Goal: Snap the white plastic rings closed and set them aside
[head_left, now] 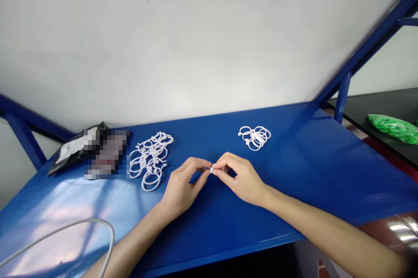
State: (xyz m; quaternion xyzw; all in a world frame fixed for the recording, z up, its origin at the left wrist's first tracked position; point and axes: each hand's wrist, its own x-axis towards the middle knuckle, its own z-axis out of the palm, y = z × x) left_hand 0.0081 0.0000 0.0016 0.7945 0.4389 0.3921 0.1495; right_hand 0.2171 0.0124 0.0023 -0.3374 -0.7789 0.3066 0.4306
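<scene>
Over the middle of the blue table, my left hand (183, 186) and my right hand (243, 178) meet fingertip to fingertip. Both pinch one white plastic ring (212, 170), of which only a small knob-like end shows; the fingers hide most of it. To the left of my left hand lies a loose heap of white plastic rings (152, 156) with small hooked or knobbed ends. A smaller cluster of similar rings (256, 137) rests beyond my right hand, toward the back right.
The blue table (202, 230) backs onto a pale wall. At its back left lie a black plastic bag (78, 145) with a white label and a blurred-out packet (109, 154). A white cable (94, 220) loops across the front left. Green items in a clear bag (393, 128) lie off to the right.
</scene>
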